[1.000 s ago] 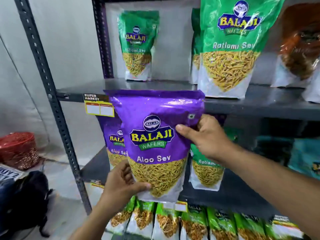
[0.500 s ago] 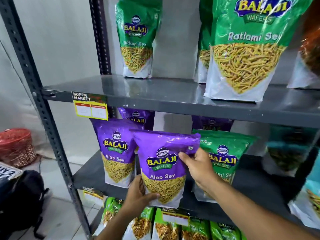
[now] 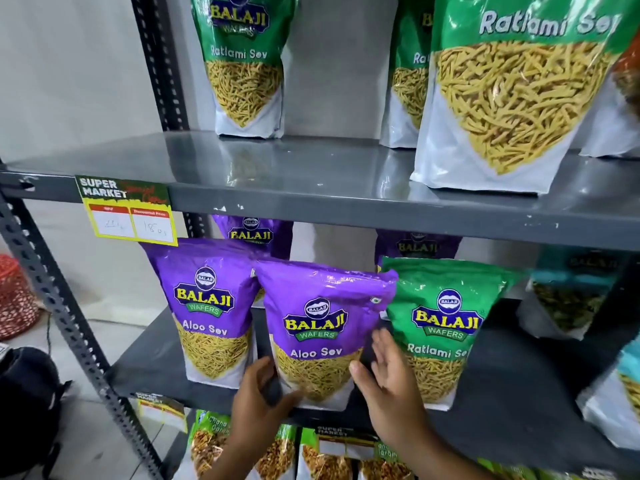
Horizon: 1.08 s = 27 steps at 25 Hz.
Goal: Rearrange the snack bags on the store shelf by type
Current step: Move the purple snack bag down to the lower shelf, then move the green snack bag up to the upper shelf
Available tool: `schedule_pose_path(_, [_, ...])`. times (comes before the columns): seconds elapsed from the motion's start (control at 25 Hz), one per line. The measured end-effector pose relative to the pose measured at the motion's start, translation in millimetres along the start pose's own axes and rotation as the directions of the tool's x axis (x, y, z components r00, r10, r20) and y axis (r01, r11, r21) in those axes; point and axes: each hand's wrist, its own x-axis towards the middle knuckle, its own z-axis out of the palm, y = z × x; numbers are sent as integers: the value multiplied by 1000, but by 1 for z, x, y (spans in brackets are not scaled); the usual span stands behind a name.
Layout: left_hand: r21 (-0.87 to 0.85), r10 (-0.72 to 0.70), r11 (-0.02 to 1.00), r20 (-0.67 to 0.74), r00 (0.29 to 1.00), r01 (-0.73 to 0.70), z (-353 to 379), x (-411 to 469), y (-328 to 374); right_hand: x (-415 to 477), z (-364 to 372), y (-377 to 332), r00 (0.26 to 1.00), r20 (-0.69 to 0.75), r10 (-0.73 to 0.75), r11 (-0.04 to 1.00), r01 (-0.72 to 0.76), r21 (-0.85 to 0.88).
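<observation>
A purple Aloo Sev bag [image 3: 318, 327] stands upright on the grey middle shelf [image 3: 149, 368], between another purple Aloo Sev bag [image 3: 207, 306] on its left and a green Ratlami Sev bag [image 3: 446, 323] on its right. My left hand [image 3: 259, 403] pinches its lower left corner, thumb across the front. My right hand [image 3: 388, 382] is beside its lower right edge with fingers spread, holding nothing. Two more purple bags [image 3: 251, 233] [image 3: 415, 245] stand behind, partly hidden by the upper shelf.
The upper shelf [image 3: 311, 174] carries green Ratlami Sev bags [image 3: 242, 64] [image 3: 512, 98] and a yellow price label [image 3: 128, 209]. Teal bags [image 3: 568, 299] stand at the right. Green bags [image 3: 207, 441] fill the shelf below. A black backpack [image 3: 27, 393] and red basket [image 3: 14, 299] sit on the floor.
The purple bag went from held up in front of the shelves down onto the middle shelf. My right hand has let go of its upper edge and dropped beside it.
</observation>
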Motion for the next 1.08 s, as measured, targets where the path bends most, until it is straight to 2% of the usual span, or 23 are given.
schedule_pose_path(0.08, [165, 36, 986, -206, 978, -1, 1, -29, -5, -33, -16, 15, 996, -20, 81, 995, -80, 57])
schedule_pose_path(0.12, [211, 80, 977, -206, 975, -36, 5, -44, -5, -45, -30, 19, 994, -59, 89, 994, -86, 60])
schedule_pose_path(0.2, [215, 90, 972, 11, 996, -90, 25, -69, 5, -56, -64, 19, 979, -196, 61, 998, -56, 31])
schedule_pose_path(0.28, [131, 15, 990, 269, 963, -52, 53, -76, 18, -50, -100, 11, 935, -355, 14, 1000, -19, -11])
schedule_pose_path(0.36, [90, 5, 995, 377, 926, -42, 85, -72, 25, -32, -134, 0, 900, -432, -56, 992, 2, -125])
schedule_pose_path(0.44, [128, -22, 991, 389, 921, -30, 117, -61, 36, -11, -157, -12, 914, -389, -118, 962, 9, -271])
schedule_pose_path(0.48, [123, -61, 992, 394, 917, 13, 130, -53, 41, 2, -165, -17, 931, -346, -116, 957, 12, -289])
schedule_pose_path(0.56, [95, -91, 994, 404, 910, 58, 153, -37, 44, 29, -173, -26, 962, -263, -77, 986, 34, -163])
schedule_pose_path(0.64, [106, -103, 992, 358, 928, 69, 165, -22, 45, 55, -174, -31, 979, -200, -32, 999, 32, -3])
schedule_pose_path(0.72, [76, -92, 995, 346, 934, 70, 172, -9, 44, 75, -173, -33, 985, -174, 0, 997, 13, 74])
schedule_pose_path(0.92, [14, -68, 998, 352, 933, 68, 187, 11, 38, 96, -177, -35, 991, -128, 37, 988, -18, 153])
schedule_pose_path(1.08, [62, -156, 988, 315, 936, 144, 190, 15, 36, 91, -171, -35, 991, -130, 1, 988, 19, 152])
